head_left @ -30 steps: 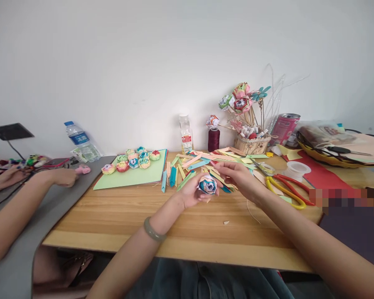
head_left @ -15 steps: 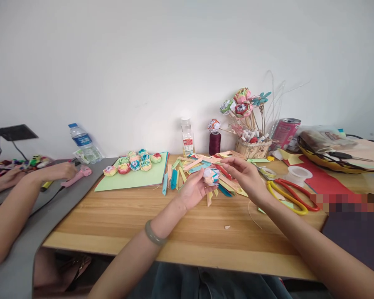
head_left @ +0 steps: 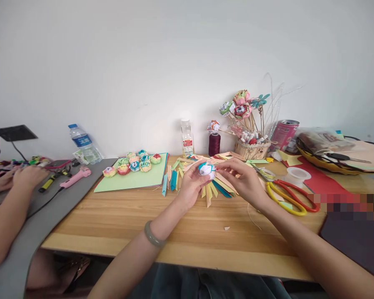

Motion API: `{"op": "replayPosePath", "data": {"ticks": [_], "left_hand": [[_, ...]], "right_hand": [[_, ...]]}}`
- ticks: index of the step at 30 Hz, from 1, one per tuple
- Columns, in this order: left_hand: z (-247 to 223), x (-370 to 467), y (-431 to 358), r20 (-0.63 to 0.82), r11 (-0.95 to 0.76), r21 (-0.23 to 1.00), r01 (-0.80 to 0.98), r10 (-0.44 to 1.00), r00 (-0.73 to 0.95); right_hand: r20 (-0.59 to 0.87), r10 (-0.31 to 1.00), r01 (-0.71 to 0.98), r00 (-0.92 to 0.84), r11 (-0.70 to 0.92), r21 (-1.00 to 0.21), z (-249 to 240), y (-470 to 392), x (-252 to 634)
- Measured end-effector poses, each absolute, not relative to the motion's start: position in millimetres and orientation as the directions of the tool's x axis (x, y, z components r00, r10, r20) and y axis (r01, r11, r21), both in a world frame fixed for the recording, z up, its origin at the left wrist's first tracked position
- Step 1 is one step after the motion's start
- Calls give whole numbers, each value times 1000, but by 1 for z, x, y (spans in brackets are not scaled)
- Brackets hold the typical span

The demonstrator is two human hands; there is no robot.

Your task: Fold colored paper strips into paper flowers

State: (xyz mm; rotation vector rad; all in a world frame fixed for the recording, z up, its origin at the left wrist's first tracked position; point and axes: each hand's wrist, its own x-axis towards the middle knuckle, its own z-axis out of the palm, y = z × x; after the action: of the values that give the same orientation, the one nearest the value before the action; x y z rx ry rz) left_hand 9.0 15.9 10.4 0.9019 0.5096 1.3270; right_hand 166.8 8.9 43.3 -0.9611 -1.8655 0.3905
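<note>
My left hand (head_left: 191, 187) is closed around a small folded paper flower (head_left: 207, 170), white with blue and a little orange. At the flower's right edge, the thumb and fingers of my right hand (head_left: 241, 178) pinch together; the exact part between the fingertips is partly hidden. Beneath and behind both hands lies a spread of folded paper strips (head_left: 208, 197) in yellow, peach, blue and red. Thin thread (head_left: 254, 218) curls on the table below my right wrist.
Finished paper flowers (head_left: 134, 165) sit on green paper (head_left: 127, 182). Behind stand a clear bottle (head_left: 187, 139), a dark red thread spool (head_left: 214, 144) and a flower basket (head_left: 252, 149). Scissors (head_left: 288, 199) lie right. Leftward, a co-worker's hand (head_left: 29, 176) is near a pink glue gun (head_left: 76, 177).
The flower has turned in my left hand, now showing more white and blue. My right fingertips have come left and down onto its edge. The co-worker's hand has moved left, away from the glue gun.
</note>
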Motion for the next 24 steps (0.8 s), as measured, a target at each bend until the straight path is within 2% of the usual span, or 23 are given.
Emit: {"op": "replayPosePath", "data": {"ticks": [5,8,12,18,20,24], "left_hand": [[12,11,14,296,-202,849,-488,947,122],[12,13,14,326,-252,872,-420,938,114],[11,14,15,315,-259,871,-418,946,71],[10,13,11,188,-138,925,-353,976,110],[9,14,12,204,-154,915,-373,974,97],[9,15,13,249,-180,879,-441,963,103]], "right_hand": [[628,742,489,-234,648,-584,43,7,163],[632,734,510,-250,654,-559,41,7,161],[668,705,577,-238,656,-487,34,6,159],[765,614,704,-195,630,-327,18,4,158],[760,625,680,-179,637,-363,18,4,157],[604,783,512,-152,584,-629,26,5,156]]}}
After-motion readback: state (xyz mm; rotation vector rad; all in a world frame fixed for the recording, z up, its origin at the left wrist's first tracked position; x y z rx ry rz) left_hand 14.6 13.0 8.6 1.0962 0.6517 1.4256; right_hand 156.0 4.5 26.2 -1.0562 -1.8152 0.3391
